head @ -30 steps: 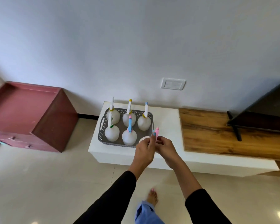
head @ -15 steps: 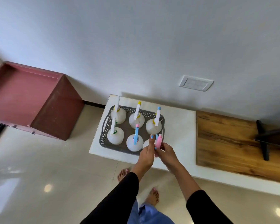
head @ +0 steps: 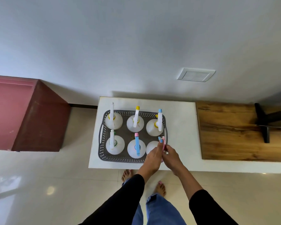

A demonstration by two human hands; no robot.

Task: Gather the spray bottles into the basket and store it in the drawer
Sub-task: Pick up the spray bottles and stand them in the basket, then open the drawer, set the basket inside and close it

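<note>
A grey perforated basket [head: 102, 143] stands on a white low table [head: 182, 120]. Several white round spray bottles stand upright in it in two rows, one with a yellow tip [head: 135, 122], one with a blue sprayer [head: 137, 147]. At the basket's front right corner stands a pink-topped spray bottle [head: 151, 147]. My left hand [head: 153, 155] and my right hand [head: 171, 155] both grip its pink sprayer head, which they mostly hide.
A dark red drawer cabinet [head: 31, 116] stands on the floor left of the table. A wooden top [head: 234, 130] with a black stand [head: 264, 120] lies to the right. The wall with a white switch plate [head: 195, 75] is behind. My bare feet stand at the table's front edge.
I have stepped closer, and the view now looks down on the basket. Both hands have lowered the pink-topped bottle into the basket's front right corner.
</note>
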